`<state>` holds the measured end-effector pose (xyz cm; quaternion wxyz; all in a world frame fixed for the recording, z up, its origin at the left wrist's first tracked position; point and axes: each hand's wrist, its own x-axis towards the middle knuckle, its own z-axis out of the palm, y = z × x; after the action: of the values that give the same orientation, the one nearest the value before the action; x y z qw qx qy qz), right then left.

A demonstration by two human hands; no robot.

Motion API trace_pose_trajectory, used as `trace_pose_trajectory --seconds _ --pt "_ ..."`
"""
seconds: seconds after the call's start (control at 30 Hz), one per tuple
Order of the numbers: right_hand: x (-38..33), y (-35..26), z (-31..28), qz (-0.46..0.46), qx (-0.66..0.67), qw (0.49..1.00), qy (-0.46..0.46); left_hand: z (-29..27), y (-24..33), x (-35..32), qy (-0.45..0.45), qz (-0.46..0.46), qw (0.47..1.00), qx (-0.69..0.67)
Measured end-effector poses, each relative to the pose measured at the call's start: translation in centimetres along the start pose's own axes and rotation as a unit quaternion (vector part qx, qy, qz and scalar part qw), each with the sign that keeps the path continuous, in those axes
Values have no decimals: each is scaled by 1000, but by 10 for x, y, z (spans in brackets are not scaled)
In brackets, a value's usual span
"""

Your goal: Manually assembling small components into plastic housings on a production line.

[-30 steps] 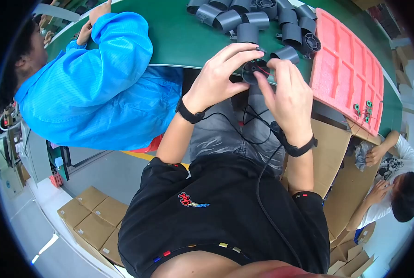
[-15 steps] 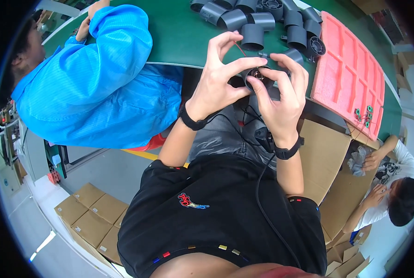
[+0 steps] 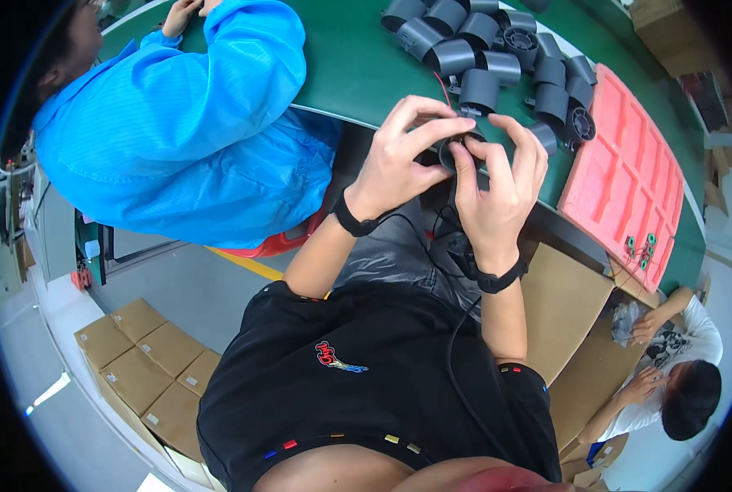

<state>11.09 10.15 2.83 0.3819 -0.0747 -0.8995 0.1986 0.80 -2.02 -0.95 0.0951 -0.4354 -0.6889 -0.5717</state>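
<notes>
Two bare hands meet over one short dark-grey tube (image 3: pixel 445 156), which is at the near edge of the green table (image 3: pixel 345 57). The left hand (image 3: pixel 392 160) has its thumb and fingers closed about the tube's rim; the right hand (image 3: pixel 501 184) has its thumb and bent fingers at the opening, but I cannot tell whether they pinch anything there. A thin red wire (image 3: pixel 443 87) sticks up beside the left fingers, its lower end hidden.

That wire looks the likeliest casualty: a knuckle catching it, or a twist of the tube, could kink it or strain whatever it joins. Uneven pressure from the right thumb could tilt anything seated within, though the inside is too dark to make out. If the left hold slackened, the tube could drop past the table edge toward the grey jeans (image 3: pixel 382 250). Just beyond the fingertips lies a heap of grey tubes (image 3: pixel 479 88), so a stray knock could set one rolling. Farther right, a pink compartmented tray (image 3: pixel 620 139) carries green ring-shaped parts (image 3: pixel 646 252) with thin trailing wires, which a passing forearm could hook
</notes>
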Motion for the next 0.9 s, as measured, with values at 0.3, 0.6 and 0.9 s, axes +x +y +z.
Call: trace_pose_trajectory --seconds 0.3,0.6,0.9 --pt "9 27 -32 185 219 924 -252 6 30 3 -20 70 996 56" --pt "40 43 -45 407 537 721 -162 21 23 30 26 125 990 -64" --pt "244 224 -12 -81 -150 960 -223 8 12 29 -71 47 986 145"
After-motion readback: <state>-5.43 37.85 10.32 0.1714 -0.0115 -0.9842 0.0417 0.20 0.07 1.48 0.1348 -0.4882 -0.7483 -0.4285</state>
